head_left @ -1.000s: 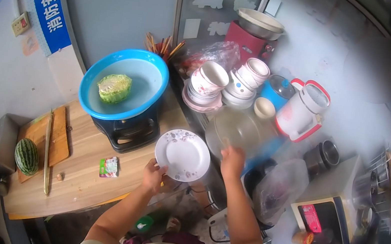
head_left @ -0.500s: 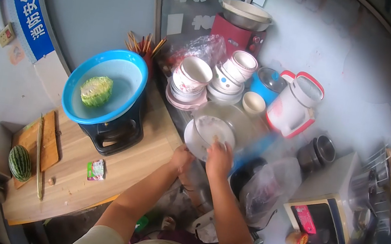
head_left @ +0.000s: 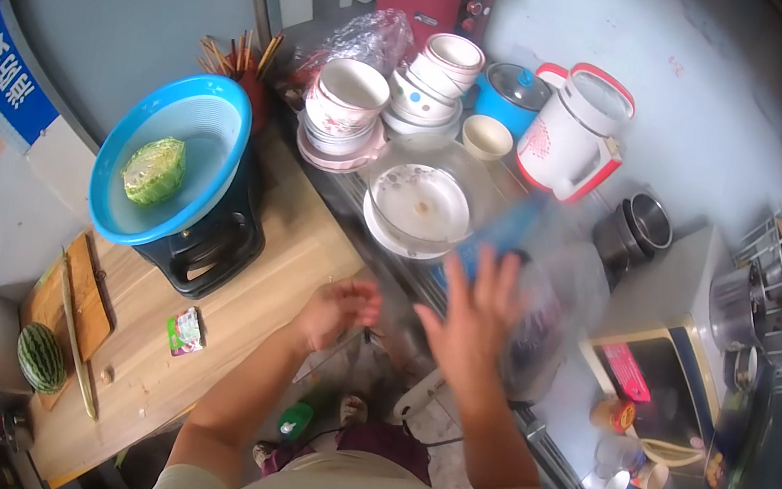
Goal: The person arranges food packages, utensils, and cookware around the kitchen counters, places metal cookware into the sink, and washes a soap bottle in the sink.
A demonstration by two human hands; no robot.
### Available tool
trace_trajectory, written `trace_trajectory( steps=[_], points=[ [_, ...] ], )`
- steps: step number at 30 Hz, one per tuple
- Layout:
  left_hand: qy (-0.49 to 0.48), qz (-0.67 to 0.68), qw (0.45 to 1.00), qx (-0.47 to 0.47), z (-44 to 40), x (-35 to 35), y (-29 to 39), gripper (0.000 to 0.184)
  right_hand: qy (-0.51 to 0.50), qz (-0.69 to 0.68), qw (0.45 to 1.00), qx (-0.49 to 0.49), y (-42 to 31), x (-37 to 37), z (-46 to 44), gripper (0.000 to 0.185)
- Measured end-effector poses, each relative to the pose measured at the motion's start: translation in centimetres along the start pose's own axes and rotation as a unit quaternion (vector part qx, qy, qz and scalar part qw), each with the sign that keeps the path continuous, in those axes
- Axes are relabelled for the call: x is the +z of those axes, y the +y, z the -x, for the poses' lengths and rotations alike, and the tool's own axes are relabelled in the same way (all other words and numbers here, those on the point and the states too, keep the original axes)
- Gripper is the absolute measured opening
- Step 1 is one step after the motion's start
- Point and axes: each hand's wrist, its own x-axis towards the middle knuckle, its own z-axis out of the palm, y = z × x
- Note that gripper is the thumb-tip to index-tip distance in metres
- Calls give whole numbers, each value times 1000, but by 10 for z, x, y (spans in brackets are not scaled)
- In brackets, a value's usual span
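My right hand (head_left: 476, 318) is spread open, a little blurred, in front of a clear plastic bag (head_left: 569, 307) and a blurred blue thing (head_left: 504, 231). Whether it touches either one cannot be made out. My left hand (head_left: 340, 313) hovers by the corner of the wooden table, fingers loosely bent and apart, with nothing in it. Ahead of both hands, a white patterned plate (head_left: 416, 210) sits on the dark counter, and a clear glass lid or bowl (head_left: 467, 177) appears to overlap it.
Stacked bowls (head_left: 350, 97), a small cream bowl (head_left: 487, 137), a blue pot (head_left: 511, 101) and a white-red jug (head_left: 574, 135) line the back. Leftward are a blue basin (head_left: 106, 192) with a cut cabbage (head_left: 155, 171), a watermelon (head_left: 40, 357) and a cutting board (head_left: 91, 291). A microwave (head_left: 664, 377) stands right.
My right hand has left the plate and moved right, its fingers now spread. My left hand has drawn back from the plate's near edge. The view has shifted.
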Motion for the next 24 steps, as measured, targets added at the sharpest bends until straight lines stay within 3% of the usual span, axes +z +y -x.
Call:
trace_trajectory(
  steps=[4,7,11,14,17,24],
  points=[
    [-68,-41,994,-77,35,18,-7,23,-71,58,980,176,63,-16,37,81],
    [-123,-42,985,-112,40,36,-19,24,-23,-47,977,208,106,6,62,88],
    [-170,-48,977,-119,43,57,-27,25,80,-2,979,188,96,-7,67,103],
    [-178,-52,976,-115,45,62,-30,25,73,-45,970,228,97,-7,73,111],
    [-174,-55,977,-114,49,63,-32,26,18,-100,956,274,102,-4,79,114],
    [-171,-54,975,-128,48,63,-45,26,-35,-57,948,312,110,1,77,97]
  ],
)
